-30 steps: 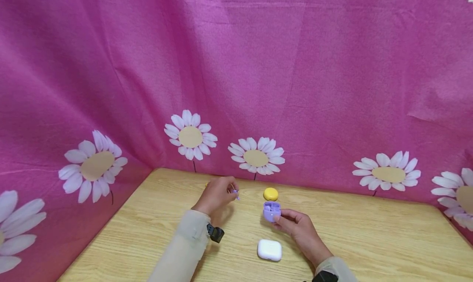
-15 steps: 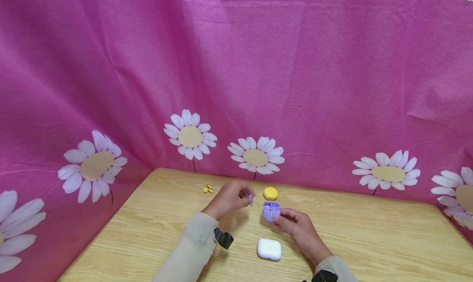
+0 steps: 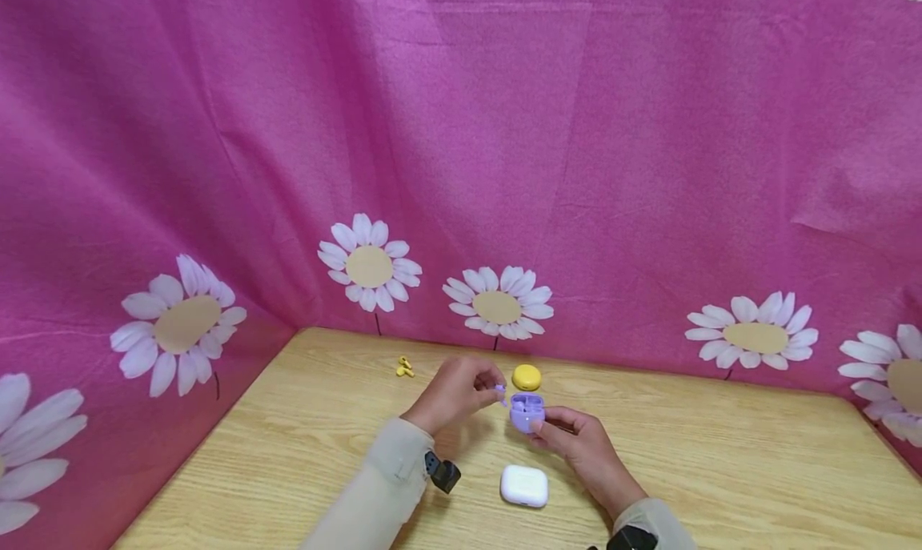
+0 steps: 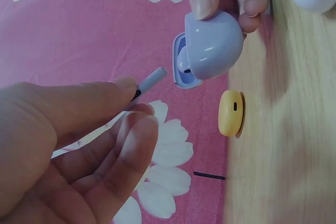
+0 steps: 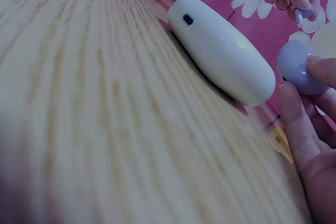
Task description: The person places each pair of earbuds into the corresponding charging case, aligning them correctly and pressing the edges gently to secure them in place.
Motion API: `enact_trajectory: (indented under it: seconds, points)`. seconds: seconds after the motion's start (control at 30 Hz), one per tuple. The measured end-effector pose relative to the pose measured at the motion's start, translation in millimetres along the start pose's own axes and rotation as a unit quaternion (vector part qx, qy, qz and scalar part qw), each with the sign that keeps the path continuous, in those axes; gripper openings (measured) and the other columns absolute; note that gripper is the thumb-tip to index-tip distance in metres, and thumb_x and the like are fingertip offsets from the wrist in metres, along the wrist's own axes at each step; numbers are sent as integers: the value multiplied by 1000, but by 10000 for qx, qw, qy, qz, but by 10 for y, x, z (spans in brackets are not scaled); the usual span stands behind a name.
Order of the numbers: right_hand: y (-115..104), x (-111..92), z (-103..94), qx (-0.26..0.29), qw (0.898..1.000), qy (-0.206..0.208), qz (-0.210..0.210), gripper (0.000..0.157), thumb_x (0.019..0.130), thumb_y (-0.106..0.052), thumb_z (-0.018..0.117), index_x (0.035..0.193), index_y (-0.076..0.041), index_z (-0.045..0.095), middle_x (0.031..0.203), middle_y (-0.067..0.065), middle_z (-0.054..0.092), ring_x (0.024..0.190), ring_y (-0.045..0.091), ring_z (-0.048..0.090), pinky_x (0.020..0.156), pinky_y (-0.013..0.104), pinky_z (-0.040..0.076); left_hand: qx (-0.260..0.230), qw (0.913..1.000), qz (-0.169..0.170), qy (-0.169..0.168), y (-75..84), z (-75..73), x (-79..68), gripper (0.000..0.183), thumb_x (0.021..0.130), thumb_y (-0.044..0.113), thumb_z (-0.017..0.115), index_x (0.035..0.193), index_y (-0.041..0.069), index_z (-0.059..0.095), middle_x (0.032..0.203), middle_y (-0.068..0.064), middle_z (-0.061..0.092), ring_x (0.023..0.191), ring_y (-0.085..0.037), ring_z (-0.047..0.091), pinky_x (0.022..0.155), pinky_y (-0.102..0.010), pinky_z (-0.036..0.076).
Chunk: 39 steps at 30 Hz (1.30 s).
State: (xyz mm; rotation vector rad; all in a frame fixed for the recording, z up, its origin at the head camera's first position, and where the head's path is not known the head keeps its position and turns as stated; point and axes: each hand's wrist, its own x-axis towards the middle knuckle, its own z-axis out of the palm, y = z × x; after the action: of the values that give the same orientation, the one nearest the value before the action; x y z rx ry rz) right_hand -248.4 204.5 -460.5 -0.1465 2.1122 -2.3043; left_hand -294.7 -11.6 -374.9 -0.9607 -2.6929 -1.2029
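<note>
Between thumb and fingers, my left hand [image 3: 461, 391] pinches a purple earbud [image 4: 152, 80], its stem pointing at the case. My right hand [image 3: 587, 447] grips a purple earbud case [image 3: 527, 414] by its side, thumb on the front. The case lid stands open, and one earbud [image 4: 183, 60] sits inside it. A small gap separates the held earbud from the case in the left wrist view. Just behind the case lies a round yellow case [image 3: 527, 377], closed. A closed white earbud case [image 3: 524, 486] rests nearer me, left of the right wrist.
Two yellow earbuds [image 3: 405, 367] lie on the wooden table [image 3: 727, 462] at the back left, beyond my left forearm. A pink cloth [image 3: 619, 174] with printed daisies hangs along the table's back and left edges.
My left hand has moved right with the purple earbud, up close to the purple case, uncovering the yellow earbuds behind it. My right hand and its case have barely moved.
</note>
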Motion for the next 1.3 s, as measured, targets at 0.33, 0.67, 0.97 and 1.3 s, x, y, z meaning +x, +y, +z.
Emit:
enact_trajectory:
  seconds: [0.33, 0.67, 0.97, 1.3]
  points:
    - [-9, -8, -21, -210, 9997, -123, 59, 42, 85, -12, 73, 117, 13, 60, 105, 15, 68, 92, 17, 67, 83, 34, 55, -49, 9996, 253, 106, 40, 72, 7, 10, 82, 8, 76, 83, 12, 67, 73, 8, 61, 68, -3, 56, 62, -19, 49]
    - [4, -7, -20, -301, 9992, -218, -111, 42, 85, -9, 73, 118, 12, 60, 107, 15, 68, 93, 16, 66, 83, 33, 54, -10, 9995, 260, 155, 64, 188, 16, 14, 80, 9, 79, 83, 11, 65, 72, 8, 59, 66, -2, 54, 60, -17, 47]
    - [-19, -18, -21, -476, 9986, -208, -59, 42, 85, -13, 74, 120, 8, 62, 110, 16, 67, 92, 16, 66, 83, 33, 54, 89, 9995, 278, 107, 100, 252, 3, 13, 81, 11, 78, 81, 12, 65, 71, 10, 59, 65, -1, 53, 59, -16, 47]
    - [-21, -19, -8, -526, 9982, -278, -113, 41, 85, -12, 73, 120, 8, 61, 111, 17, 67, 94, 16, 65, 83, 32, 54, 340, 9988, 345, 97, 102, 285, 10, 10, 82, 11, 77, 83, 11, 68, 72, 10, 60, 66, 1, 53, 61, -14, 46]
